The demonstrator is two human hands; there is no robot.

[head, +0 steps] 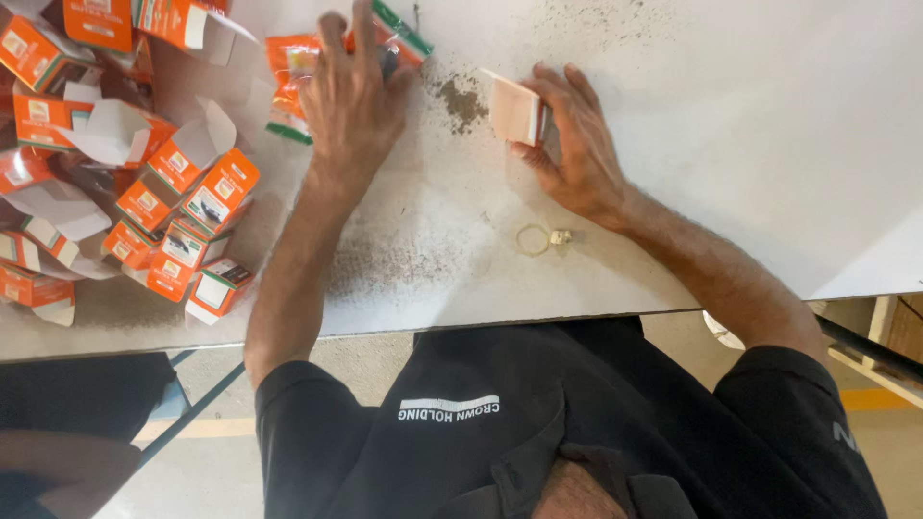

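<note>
Partly, left hand (354, 101) hides an orange sachet (293, 67).

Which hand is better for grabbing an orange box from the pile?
Probably the left hand: it rests on the orange packets, right beside the pile of orange boxes. The right hand is farther away and already grips a pale box.
</note>
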